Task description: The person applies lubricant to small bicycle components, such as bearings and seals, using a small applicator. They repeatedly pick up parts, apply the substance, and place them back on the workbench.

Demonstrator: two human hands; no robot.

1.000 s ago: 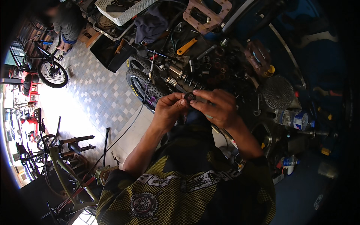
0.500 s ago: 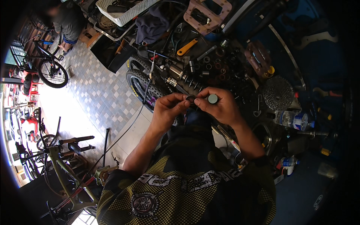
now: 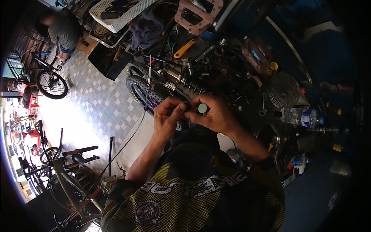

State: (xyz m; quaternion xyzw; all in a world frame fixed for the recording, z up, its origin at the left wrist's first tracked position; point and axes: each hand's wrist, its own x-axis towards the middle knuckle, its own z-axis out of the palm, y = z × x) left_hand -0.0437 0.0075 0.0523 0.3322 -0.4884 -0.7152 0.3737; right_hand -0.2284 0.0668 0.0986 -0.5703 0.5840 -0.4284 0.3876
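Note:
My left hand (image 3: 167, 118) pinches a small dark ring (image 3: 187, 104) between thumb and fingertips. My right hand (image 3: 217, 115) is curled round a short cylinder whose pale green round end (image 3: 202, 108) faces up. The right thumb and fingertip meet the ring's near side, so the two hands almost touch. Just beyond them lies a bicycle shock absorber (image 3: 174, 74) with a dark coil spring. Loose metal sleeves and rings (image 3: 205, 60) are scattered on the dark work surface past my right hand. Fingers hide most of the ring and of the cylinder.
A sprocket cassette (image 3: 284, 91), a wrench (image 3: 263, 104) and a plastic bottle (image 3: 303, 117) lie to the right. Bicycle wheels (image 3: 135, 89) stand left of the bench. A yellow crank arm (image 3: 184, 49) and a white basket (image 3: 116, 17) are farther off. Another person (image 3: 63, 31) crouches far left.
Both hands have shifted left and slightly down in the picture with the ring and cylinder. The whole view has turned a little; the hold on both things looks alike.

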